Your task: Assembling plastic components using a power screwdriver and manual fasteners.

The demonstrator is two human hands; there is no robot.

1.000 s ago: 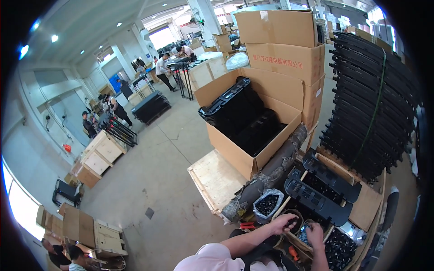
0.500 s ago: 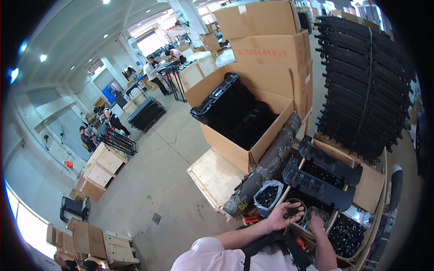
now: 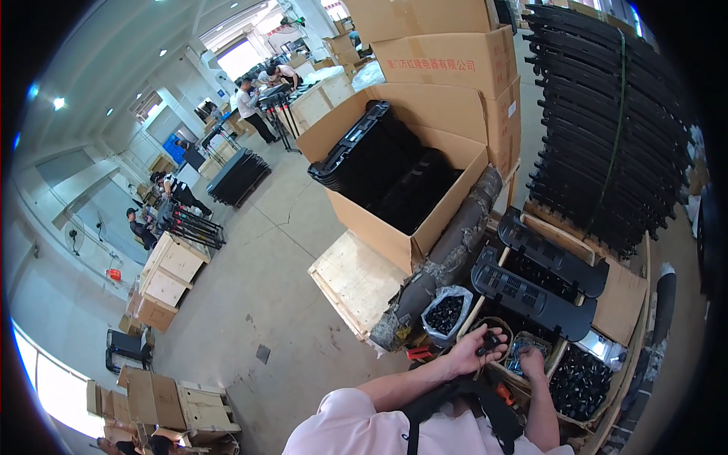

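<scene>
My left hand (image 3: 472,353) is palm up, fingers half curled, with small black plastic parts (image 3: 490,343) resting in it. It hovers at a round tub (image 3: 500,324). Just to its right, my right hand (image 3: 533,362) has its fingers bent and drawn together at a small container of shiny metal pieces (image 3: 519,352). What its fingertips hold, if anything, is too small to make out. Right of that hand, a box holds many glossy black parts (image 3: 581,383). A plastic-lined bucket of black pieces (image 3: 446,312) stands left of the left hand.
Two long black plastic panels (image 3: 531,294) lie across the bins ahead. Beyond the bucket are a wrapped roll (image 3: 447,262), a wooden crate (image 3: 356,282) and an open carton (image 3: 449,216) of black cases. Tall stacked black parts (image 3: 599,129) rise at right. Other people (image 3: 252,106) work far off.
My right hand has drawn back slightly from the metal pieces, leaving more of them visible. The left hand still carries its black parts, its fingers more curled. The view has tilted down slightly.
</scene>
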